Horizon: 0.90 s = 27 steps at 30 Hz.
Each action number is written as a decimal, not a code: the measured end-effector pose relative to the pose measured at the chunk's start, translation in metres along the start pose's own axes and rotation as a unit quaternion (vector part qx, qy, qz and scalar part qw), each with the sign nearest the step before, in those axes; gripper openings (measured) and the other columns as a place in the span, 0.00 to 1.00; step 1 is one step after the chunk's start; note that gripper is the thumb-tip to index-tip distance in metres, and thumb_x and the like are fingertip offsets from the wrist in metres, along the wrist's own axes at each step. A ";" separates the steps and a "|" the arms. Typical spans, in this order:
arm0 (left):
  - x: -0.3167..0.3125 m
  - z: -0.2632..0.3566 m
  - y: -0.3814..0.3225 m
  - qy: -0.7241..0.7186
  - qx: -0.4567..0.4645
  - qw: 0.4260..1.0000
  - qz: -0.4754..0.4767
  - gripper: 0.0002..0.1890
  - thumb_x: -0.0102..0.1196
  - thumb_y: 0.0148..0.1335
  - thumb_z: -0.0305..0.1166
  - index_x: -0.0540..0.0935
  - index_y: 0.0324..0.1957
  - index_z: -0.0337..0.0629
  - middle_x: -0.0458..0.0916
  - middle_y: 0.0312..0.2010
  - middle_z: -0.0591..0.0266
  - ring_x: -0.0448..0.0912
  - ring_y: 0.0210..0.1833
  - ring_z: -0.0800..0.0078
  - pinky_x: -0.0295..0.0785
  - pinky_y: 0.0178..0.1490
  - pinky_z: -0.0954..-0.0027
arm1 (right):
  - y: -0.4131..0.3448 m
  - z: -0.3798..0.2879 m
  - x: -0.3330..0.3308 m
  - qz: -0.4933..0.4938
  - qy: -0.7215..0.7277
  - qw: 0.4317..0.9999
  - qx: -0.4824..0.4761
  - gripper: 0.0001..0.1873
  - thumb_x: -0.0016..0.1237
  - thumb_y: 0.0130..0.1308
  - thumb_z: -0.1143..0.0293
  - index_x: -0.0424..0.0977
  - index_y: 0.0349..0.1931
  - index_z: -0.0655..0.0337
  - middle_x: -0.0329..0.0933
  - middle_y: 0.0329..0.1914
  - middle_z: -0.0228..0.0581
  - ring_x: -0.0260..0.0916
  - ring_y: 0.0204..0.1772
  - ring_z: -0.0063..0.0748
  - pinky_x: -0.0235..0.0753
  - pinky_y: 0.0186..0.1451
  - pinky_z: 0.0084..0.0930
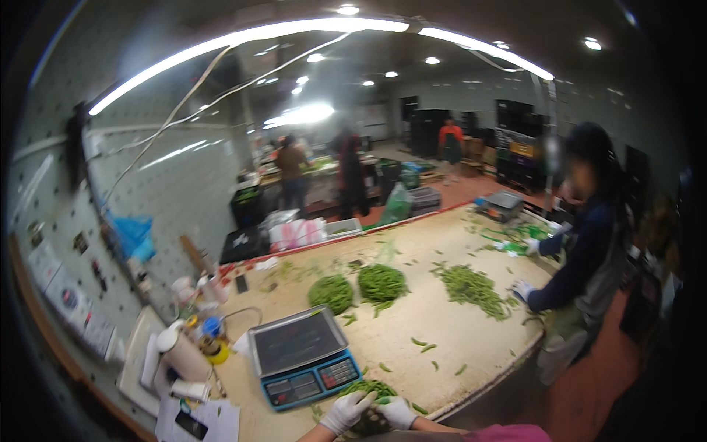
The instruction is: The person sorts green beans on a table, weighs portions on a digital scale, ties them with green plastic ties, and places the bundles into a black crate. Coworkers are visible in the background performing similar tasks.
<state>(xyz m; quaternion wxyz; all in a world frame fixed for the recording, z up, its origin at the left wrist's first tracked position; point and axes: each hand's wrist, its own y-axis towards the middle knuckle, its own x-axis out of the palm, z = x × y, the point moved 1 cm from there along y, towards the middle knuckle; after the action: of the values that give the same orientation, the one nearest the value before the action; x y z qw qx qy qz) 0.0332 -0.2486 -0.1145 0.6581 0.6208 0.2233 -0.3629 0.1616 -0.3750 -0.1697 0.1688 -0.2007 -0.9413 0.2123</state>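
Observation:
My left hand (346, 412), in a white glove, lies against a bundle of green pea or bean pods (371, 390) at the table's near edge. On the bundle's other side is my right hand (396, 411), gloved as well, its fingers against the pods. The bundle's lower part is partly hidden by the hands. Just beyond stands a blue digital scale (304, 356) with a bare dark plate. Past it sit two round bundles of pods, one (330, 294) at the left and one (381, 282) at the right. Several loose pods (423, 345) are scattered on the table.
At the right, a co-worker (585, 237) in white gloves stands by a loose heap of pods (472, 290). A second scale (500, 205) is at the far corner. A paper roll (185, 353), a blue-capped container (212, 327), papers and a phone (191, 424) lie left.

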 end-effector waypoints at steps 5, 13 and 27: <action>0.007 -0.003 0.001 -0.066 0.019 0.998 -0.006 0.26 0.51 0.56 0.21 0.76 0.60 0.44 0.79 0.42 0.50 0.81 0.35 0.55 0.78 0.37 0.62 | 0.017 -0.034 -0.013 0.150 -0.437 0.820 -0.338 0.11 0.55 0.63 0.63 0.82 0.40 0.59 0.83 0.31 0.47 0.81 0.34 0.41 0.78 0.40 0.38; 0.020 -0.018 0.006 -0.175 -0.077 0.981 0.043 0.36 0.52 0.49 0.14 0.71 0.65 0.42 0.75 0.48 0.47 0.80 0.42 0.51 0.78 0.39 0.63 | 0.023 -0.071 -0.005 0.039 -0.448 0.855 -0.258 0.10 0.56 0.58 0.68 0.83 0.39 0.59 0.83 0.33 0.48 0.83 0.37 0.44 0.79 0.42 0.34; 0.042 -0.035 -0.009 -0.318 -0.420 0.850 -0.005 0.14 0.56 0.56 0.20 0.81 0.45 0.39 0.84 0.37 0.57 0.80 0.43 0.73 0.75 0.49 0.71 | 0.015 -0.084 0.040 0.049 -0.510 0.726 -0.458 0.07 0.50 0.59 0.62 0.78 0.30 0.51 0.79 0.31 0.39 0.79 0.36 0.47 0.77 0.38 0.41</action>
<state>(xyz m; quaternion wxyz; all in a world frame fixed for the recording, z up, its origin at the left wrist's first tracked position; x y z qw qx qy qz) 0.0587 -0.2229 -0.1557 0.8894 0.1351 0.1358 -0.4152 0.1659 -0.3163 -0.0957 -0.4599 -0.1614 -0.8571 -0.1667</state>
